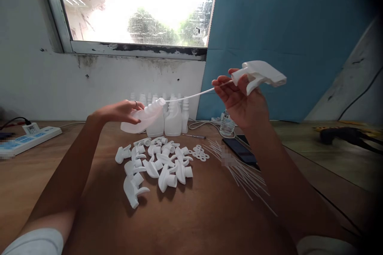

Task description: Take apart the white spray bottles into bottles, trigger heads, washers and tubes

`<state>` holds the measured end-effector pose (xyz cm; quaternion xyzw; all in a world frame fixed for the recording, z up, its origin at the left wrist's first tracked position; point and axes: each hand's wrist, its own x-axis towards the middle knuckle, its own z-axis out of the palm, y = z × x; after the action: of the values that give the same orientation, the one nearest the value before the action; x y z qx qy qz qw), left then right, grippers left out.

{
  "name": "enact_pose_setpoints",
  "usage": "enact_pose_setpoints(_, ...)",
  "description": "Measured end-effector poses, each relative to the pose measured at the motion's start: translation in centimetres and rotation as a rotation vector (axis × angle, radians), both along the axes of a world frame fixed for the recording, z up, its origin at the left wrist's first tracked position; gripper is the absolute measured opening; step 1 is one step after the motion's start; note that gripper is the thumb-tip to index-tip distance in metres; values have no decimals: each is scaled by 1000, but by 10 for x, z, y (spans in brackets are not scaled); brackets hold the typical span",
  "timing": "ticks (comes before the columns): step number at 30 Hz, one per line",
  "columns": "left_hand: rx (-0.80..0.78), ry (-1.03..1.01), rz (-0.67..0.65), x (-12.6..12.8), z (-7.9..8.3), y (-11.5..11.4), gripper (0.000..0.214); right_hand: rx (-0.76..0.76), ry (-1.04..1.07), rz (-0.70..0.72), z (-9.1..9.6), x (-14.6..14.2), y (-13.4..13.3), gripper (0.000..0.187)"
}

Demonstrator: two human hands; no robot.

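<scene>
My left hand [124, 112] is closed around a translucent white spray bottle [146, 116], tilted so that its neck points up and to the right. Up on the right, my right hand [243, 97] grips a white trigger sprayer head [263, 73] by its collar. From that collar a thin dip tube [197, 95] runs left to the bottle's mouth; whether its tip is inside the neck I cannot tell. Below the hands lies a pile of loose trigger sprayer heads [166, 159] on the brown table [191, 219].
Several white bottles [172, 121] stand against the wall. Washers [200, 153] and loose dip tubes [242, 171] lie right of the pile, near a phone [239, 151] and a glass jar [227, 124]. A power strip [30, 140] is at far left, a black-and-yellow tool [344, 134] at far right.
</scene>
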<state>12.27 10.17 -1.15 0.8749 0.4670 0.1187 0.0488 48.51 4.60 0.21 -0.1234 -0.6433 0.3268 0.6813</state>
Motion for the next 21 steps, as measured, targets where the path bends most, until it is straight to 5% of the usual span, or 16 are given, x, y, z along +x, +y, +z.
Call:
enact_pose_setpoints(8, 54, 108, 111, 6, 1, -7, 60, -4, 55, -22, 6, 12, -5, 23)
enact_pose_setpoints(21, 117, 156, 19, 32, 11, -42, 49, -41, -56, -1, -1, -3, -1, 22)
